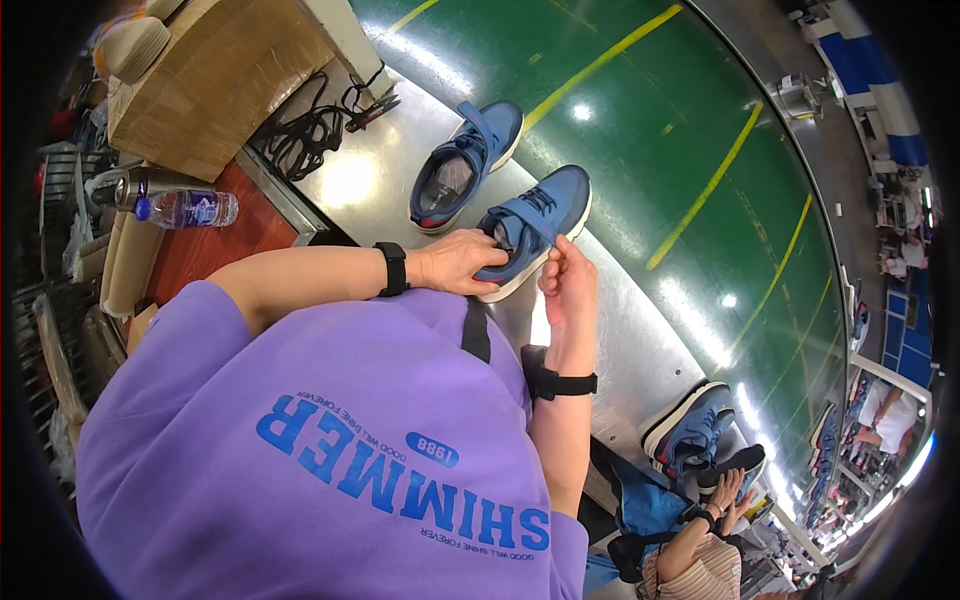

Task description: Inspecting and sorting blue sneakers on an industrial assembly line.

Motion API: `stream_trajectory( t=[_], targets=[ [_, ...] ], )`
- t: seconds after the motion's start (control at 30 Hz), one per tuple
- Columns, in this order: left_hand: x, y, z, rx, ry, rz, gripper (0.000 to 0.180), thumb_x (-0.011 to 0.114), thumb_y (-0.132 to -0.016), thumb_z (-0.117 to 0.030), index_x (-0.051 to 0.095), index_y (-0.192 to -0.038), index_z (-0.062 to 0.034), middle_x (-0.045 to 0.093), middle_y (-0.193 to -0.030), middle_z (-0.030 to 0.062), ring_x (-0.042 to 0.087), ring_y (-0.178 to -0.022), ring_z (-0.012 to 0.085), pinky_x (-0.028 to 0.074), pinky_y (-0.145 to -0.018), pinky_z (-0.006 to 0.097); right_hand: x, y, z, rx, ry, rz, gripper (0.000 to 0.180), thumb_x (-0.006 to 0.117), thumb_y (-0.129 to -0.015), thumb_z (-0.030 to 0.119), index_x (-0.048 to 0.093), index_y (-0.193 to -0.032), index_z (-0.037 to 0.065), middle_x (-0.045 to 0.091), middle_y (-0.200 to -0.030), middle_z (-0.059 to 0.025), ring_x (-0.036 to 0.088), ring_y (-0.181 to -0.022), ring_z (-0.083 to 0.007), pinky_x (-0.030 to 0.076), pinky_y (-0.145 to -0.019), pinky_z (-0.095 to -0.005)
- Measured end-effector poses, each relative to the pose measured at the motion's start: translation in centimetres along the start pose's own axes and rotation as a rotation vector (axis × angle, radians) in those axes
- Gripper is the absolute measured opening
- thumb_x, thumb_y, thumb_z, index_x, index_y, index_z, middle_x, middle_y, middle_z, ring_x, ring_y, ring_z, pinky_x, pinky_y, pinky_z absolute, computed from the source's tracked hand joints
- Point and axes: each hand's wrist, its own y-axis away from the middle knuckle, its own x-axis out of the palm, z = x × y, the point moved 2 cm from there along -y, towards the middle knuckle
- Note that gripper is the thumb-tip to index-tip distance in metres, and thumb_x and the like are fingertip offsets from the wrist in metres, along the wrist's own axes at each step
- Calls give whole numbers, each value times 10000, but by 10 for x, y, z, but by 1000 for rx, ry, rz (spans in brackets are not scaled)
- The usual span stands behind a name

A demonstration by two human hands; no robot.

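Note:
A blue sneaker (545, 210) with a white sole and dark laces rests on the metal ledge in front of me, toe pointing away. My left hand (462, 262) grips its heel end, with fingers partly inside the collar. My right hand (568, 280) pinches the end of the blue strap (533, 218) that crosses over the laces. To the left stands a second blue sneaker (468, 165), its strap (478, 122) lifted and its insole showing. No hand touches that one.
A green belt with yellow lines (640, 130) runs beyond the metal ledge (640, 340). At left are black cords (305, 140), a cardboard box (215, 85) and a water bottle (195, 208). At lower right, a co-worker's hands (728, 490) handle a dark shoe near another blue sneaker (695, 425).

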Motion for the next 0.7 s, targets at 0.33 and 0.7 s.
stream_trajectory(
  t=[0.33,0.7],
  targets=[
    [4,-5,-4,26,-56,26,310,665,-710,-275,490,-757,-23,490,-695,154,509,-682,342,394,-617,419,-10,0,-26,204,-39,10,252,608,-851,236,501,-690,75,446,-499,15,364,-379,-67,278,-356,-190],
    [4,-31,-50,57,-327,136,302,620,-765,-323,555,-773,-28,543,-654,126,556,-655,289,442,-617,371,-44,13,-47,-394,313,-154,449,608,-861,267,472,-1187,-10,578,-919,-88,544,-780,-168,452,-699,-282]
  ],
)
